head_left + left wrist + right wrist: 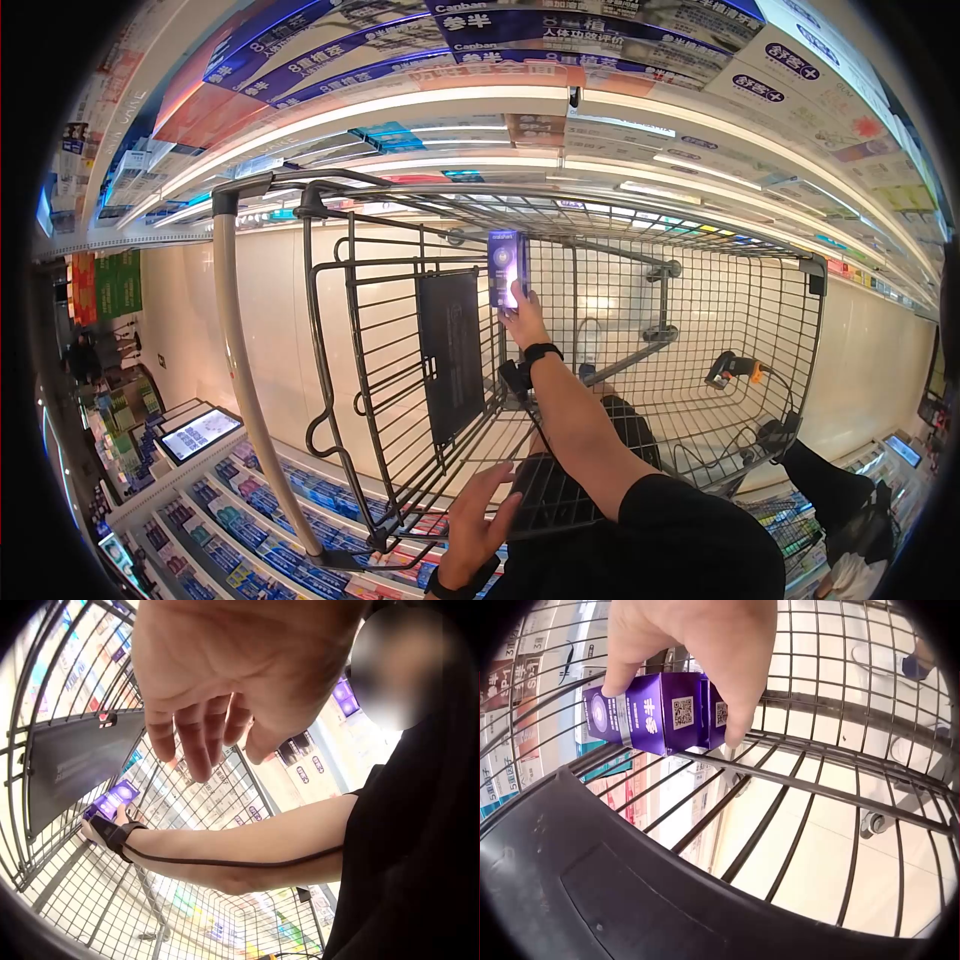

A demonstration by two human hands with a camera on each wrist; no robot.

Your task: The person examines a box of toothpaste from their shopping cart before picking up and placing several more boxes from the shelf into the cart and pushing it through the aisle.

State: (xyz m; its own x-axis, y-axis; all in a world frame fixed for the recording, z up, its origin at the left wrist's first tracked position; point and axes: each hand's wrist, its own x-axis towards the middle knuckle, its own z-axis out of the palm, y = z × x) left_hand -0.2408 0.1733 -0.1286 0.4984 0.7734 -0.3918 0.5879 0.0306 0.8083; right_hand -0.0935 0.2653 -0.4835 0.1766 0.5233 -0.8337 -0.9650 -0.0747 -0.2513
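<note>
My right hand [525, 322] grips two purple boxes [506, 268], side by side, inside the metal shopping cart [362, 345]. In the right wrist view, thumb and fingers straddle the purple boxes [649, 724], which show white lettering and QR codes. They are right at the wire bars beside the dark plastic panel [450, 355] of the cart's fold-down seat. My left hand [475, 522] holds nothing, its fingers loosely bent, near the cart's near side; in the left wrist view this hand [232, 667] hangs above my right forearm.
Lit shelves [430, 105] of boxed goods run along the cart's far side. Another shelf [255, 515] with rows of blue packages stands on the near side. A dark device with an orange part [735, 370] shows at the cart's right end, with a cable. The pale handle bar [255, 400] is at left.
</note>
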